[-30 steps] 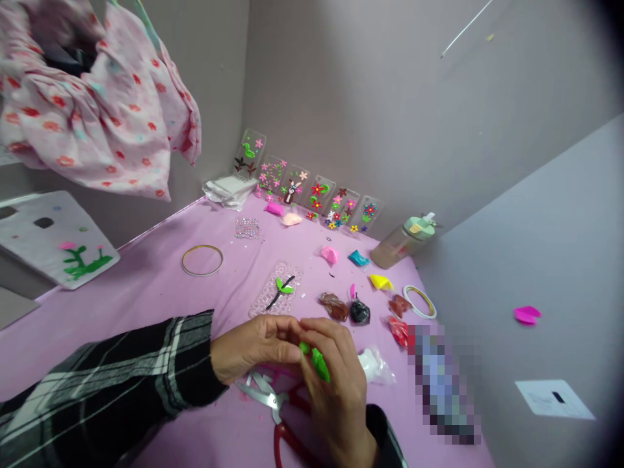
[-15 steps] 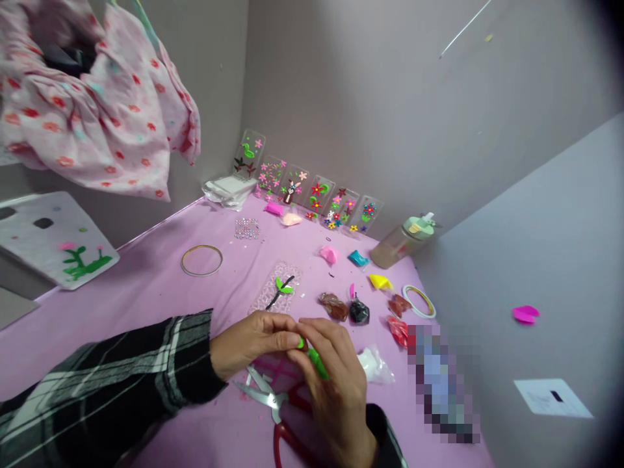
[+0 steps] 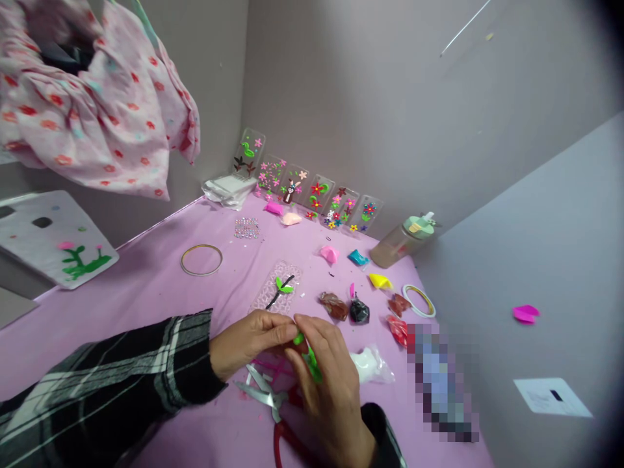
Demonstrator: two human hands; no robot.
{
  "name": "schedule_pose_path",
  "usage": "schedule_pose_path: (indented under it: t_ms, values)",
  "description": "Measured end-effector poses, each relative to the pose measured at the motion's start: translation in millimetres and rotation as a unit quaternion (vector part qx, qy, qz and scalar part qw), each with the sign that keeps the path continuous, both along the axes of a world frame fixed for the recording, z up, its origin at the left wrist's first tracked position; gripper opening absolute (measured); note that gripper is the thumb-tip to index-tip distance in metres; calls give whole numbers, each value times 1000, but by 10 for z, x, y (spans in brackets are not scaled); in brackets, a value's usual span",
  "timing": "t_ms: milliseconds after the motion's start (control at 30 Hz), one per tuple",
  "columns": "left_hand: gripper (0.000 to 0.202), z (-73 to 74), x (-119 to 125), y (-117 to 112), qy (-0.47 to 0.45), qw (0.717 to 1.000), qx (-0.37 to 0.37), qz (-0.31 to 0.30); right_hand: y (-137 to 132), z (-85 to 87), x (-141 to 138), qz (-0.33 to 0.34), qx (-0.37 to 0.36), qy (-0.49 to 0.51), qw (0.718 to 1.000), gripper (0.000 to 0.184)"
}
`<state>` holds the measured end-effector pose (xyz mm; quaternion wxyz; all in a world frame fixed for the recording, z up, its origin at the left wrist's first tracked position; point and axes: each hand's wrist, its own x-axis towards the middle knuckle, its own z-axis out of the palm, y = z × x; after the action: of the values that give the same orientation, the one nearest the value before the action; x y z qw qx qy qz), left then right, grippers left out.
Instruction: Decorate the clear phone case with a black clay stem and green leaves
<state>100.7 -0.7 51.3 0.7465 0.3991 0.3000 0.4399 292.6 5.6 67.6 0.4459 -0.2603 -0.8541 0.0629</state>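
Observation:
Lime-green clay (image 3: 312,365) in a clear wrapper rests in the curled fingers of my right hand (image 3: 336,390). My left hand (image 3: 251,341) pinches at a small green clay piece (image 3: 298,338), where the fingertips of both hands meet. Just beyond my hands lies a clear, bumpy phone case (image 3: 260,297) bearing a black clay stem (image 3: 289,282) with green leaves (image 3: 283,287). Under my hands are red-handled scissors (image 3: 263,394) with their blades apart, one handle partly covered by my right hand. A pink grid-like item (image 3: 273,368) is mostly hidden below my fingers.
Wrapped brown clay (image 3: 334,306), black clay (image 3: 359,311), yellow clay (image 3: 380,282) and red clay (image 3: 397,330) lie right of the case. Several decorated cases (image 3: 319,198) lean on the back wall. A bottle (image 3: 402,242) tilts at right; a bangle (image 3: 201,260) lies left.
My fingertips have shifted slightly, and my right hand has moved a little to the left. The small green piece shows more clearly between my fingers. Things on the table stay put.

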Motion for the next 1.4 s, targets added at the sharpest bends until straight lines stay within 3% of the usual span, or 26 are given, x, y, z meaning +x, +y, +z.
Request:
schedule_pose_path:
  t_ms: [133,300,467,667,800,967,1400]
  values:
    - [66,11,14,-17,-6,1000,-10,0,-6,24,-1,-13,-12,14,1000,19]
    - [63,0,-4,-11,-6,999,-29,29,-23,35,-6,-5,-23,13,1000,22]
    - [65,-3,3,-9,-11,999,-35,13,-22,34,10,-5,-18,13,1000,19]
    - [66,-13,8,-7,2,1000,-26,17,-16,2,-18,2,-12,10,1000,34]
    - [71,4,17,-16,2,1000,-25,3,-13,13,-22,-13,-9,20,1000,25]
    - [67,12,-1,-20,16,999,-28,34,-14,48,-13,-23,-7,24,999,15]
    - [69,-23,-7,-5,22,999,-24,35,-32,53,-23,-5,-20,31,999,18]
